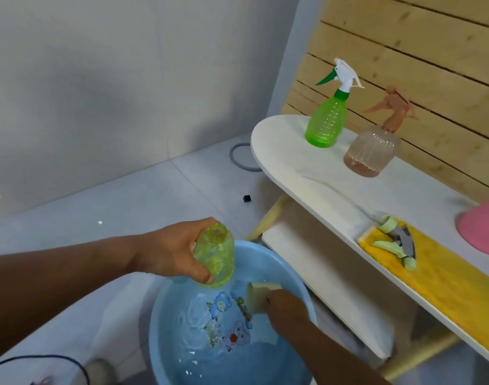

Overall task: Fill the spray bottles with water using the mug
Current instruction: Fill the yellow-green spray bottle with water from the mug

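We log a blue basin (299, 276) on the floor at 6 o'clock, holding water, with cartoon prints on its bottom. Our left hand (176, 251) wraps its fingers and thumb around an uncapped yellow-green bottle (217, 255), tilted with its open neck toward 12 o'clock, above the basin's rim at 11 o'clock. Our right hand (286, 307) grips a beige mug (258, 297), which lies on its side with its mouth toward 9 o'clock, low inside the basin at the water; the fingers are hidden behind the mug.

On the white counter (293, 162) at 2 o'clock stand two capped spray bottles: a green one (326, 120) with a white and green trigger, and just beside it, at its 4 o'clock, a clear ribbed one (372, 151) with a pink trigger and some liquid in its base. At 3 o'clock a yellow cloth (446, 287) lies on the counter and carries a loose pale-green spray head (396, 241). A pink object (482, 226) sits at the right edge, cut off. Wooden slats (404, 51) back the counter.
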The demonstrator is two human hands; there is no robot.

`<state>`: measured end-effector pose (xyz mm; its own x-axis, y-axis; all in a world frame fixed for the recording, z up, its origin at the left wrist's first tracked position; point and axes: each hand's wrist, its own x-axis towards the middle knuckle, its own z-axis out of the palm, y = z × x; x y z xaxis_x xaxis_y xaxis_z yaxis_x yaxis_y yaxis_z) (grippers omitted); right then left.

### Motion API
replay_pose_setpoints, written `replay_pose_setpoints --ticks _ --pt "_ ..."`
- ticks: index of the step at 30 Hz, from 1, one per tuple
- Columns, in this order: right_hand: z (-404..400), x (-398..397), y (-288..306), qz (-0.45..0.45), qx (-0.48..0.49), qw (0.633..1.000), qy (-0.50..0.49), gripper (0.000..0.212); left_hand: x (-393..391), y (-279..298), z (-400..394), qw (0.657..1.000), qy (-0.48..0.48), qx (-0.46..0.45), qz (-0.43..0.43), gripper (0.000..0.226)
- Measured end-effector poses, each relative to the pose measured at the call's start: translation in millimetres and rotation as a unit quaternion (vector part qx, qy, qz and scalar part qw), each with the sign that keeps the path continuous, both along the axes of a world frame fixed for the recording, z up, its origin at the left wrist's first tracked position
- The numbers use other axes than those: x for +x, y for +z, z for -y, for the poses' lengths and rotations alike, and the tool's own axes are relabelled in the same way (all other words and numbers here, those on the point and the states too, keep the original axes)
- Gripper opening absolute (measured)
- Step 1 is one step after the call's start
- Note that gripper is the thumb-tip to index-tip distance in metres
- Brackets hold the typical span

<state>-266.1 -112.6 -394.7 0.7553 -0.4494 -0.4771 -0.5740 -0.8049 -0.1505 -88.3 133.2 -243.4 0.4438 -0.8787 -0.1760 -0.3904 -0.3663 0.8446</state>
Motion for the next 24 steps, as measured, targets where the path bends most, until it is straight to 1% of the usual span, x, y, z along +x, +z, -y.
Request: replay_pose_setpoints --ticks 3,7,9,11,13,17,20,22,24 --pt "-6 4 -7 -0.037 -0.036 0.998 0.037 0.029 -1 -2 -2 1.000 -0.001 0.013 -0.014 0.061" --pt "-9 7 -20 -0.068 -0.068 0.992 0.077 0.029 -4 -3 -2 1.000 -0.004 0.027 -0.009 0.061" --pt "-11 8 -24 -0.080 -0.071 0.990 0.087 0.031 -5 -2 0 1.000 -0.004 0.031 -0.006 0.061" --pt "-14 8 -29 -0.084 -0.051 0.991 0.087 0.032 -4 -2 1 0.999 -0.009 0.029 -0.010 0.061" --pt "-17 8 -31 -0.075 -0.010 0.995 0.058 0.030 -3 -1 2 0.999 -0.014 0.028 -0.012 0.061" --pt "-16 9 -24 0.025 0.080 0.996 -0.034 0.026 -1 1 0 0.999 -0.019 0.026 -0.016 0.062" --pt "-12 8 -10 0.075 0.155 0.977 -0.125 0.032 -2 2 -2 0.999 -0.022 0.027 -0.013 0.064" --pt "-12 7 -1 0.099 0.197 0.959 -0.180 0.030 -3 4 -2 0.999 -0.023 0.031 -0.002 0.064" --pt "-14 6 13 0.131 0.224 0.943 -0.208 0.030 -4 6 -4 0.999 -0.022 0.034 0.001 0.063"
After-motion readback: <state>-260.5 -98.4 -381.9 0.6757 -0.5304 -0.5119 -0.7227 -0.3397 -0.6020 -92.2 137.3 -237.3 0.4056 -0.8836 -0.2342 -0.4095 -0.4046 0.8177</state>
